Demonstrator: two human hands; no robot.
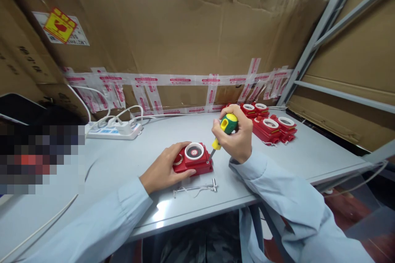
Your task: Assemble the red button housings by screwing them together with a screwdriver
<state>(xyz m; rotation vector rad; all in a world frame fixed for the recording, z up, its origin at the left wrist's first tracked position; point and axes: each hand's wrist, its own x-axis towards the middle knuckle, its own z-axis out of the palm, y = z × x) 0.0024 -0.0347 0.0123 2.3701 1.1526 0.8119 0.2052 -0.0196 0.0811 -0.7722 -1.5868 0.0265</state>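
A red box-shaped device with a white ring on top lies on the grey table. My left hand grips its left side, fingers wrapped round the edge. My right hand is closed round a green-and-yellow screwdriver, held tilted with its tip down at the device's right top corner. A small metal key on a wire lies just in front of the device.
Several more red devices are stacked at the back right. A white power strip with plugs and cables sits at the back left. Taped cardboard walls enclose the table; a metal rack frame stands right. The table's front edge is close.
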